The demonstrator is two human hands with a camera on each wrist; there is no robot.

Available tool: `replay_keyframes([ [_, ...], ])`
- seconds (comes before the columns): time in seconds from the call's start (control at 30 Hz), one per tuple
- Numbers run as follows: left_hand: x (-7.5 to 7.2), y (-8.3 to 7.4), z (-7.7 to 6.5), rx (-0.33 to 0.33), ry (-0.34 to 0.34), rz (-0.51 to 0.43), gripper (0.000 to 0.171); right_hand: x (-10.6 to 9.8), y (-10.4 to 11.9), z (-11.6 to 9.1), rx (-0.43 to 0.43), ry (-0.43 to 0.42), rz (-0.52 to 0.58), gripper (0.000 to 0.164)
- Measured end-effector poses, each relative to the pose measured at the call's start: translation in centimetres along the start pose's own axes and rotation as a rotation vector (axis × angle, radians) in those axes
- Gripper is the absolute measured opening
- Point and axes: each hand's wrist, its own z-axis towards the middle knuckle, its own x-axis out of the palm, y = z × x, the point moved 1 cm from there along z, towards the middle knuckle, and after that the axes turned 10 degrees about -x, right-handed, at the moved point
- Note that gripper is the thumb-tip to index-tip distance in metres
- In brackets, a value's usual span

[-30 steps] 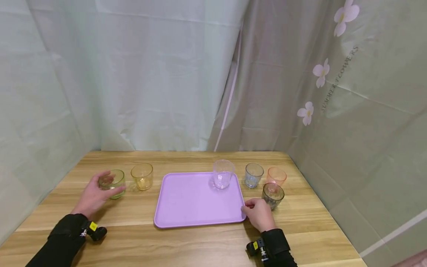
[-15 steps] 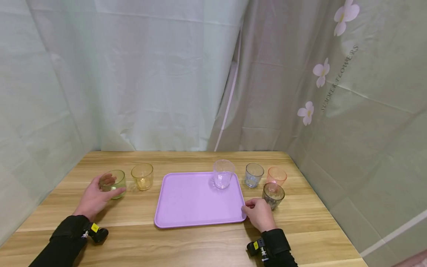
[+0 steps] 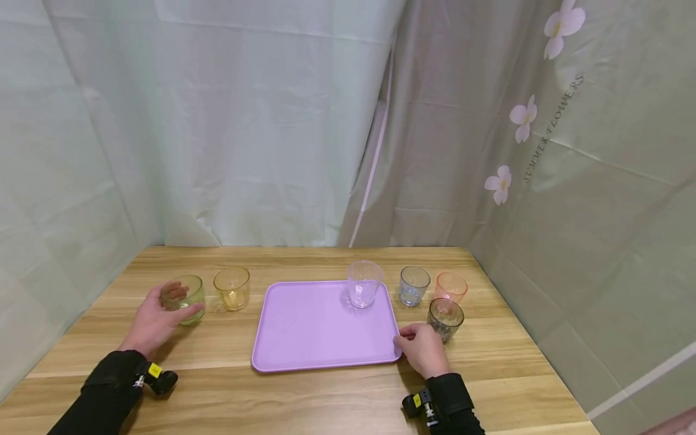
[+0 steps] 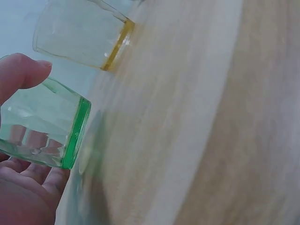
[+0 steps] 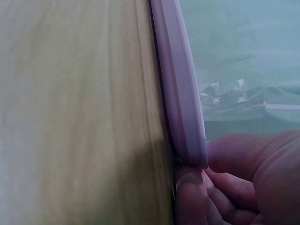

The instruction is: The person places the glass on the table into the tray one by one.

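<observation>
A green glass (image 3: 191, 302) stands at the left of the table, and my left hand (image 3: 157, 320) grips it with the thumb on the near side and the fingers behind. In the left wrist view the green base of this glass (image 4: 77, 133) shows close over the wood. Just right of it is a yellow glass (image 3: 232, 290). My right hand (image 3: 424, 348) pinches the near right corner of a purple tray (image 3: 321, 329), thumb on top and fingers under the rim in the right wrist view. A clear glass (image 3: 363, 284) stands on the tray's far right corner.
To the right of the tray stand a bluish-grey glass (image 3: 413, 287), an orange-pink glass (image 3: 451, 285) and a dark grey glass (image 3: 446, 320), the last right beside my right hand. Curtains (image 3: 244, 121) close off the back and sides of the wooden table (image 3: 244, 402).
The left hand has shifted very slightly to the right and its fingers have closed in on the green glass, whose rim sits a touch higher. The right hand and tray look unmoved.
</observation>
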Motion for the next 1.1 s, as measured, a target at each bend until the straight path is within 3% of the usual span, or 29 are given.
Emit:
replay_keyframes([
  [0.27, -0.2, -0.9, -0.2, 0.001, 0.016, 0.002, 0.103, 0.0, 0.2, -0.1, -0.002, -0.006, 0.004, 0.017],
  [0.73, -0.5, -2.3, -0.5, 0.022, -0.023, -0.044, 0.102, 0.0, 0.2, -0.1, -0.018, -0.014, -0.004, 0.016],
  [1.1, -1.0, -2.9, -0.4, 0.034, -0.051, -0.019, 0.101, 0.1, 0.1, -0.1, -0.007, -0.011, -0.008, 0.017],
])
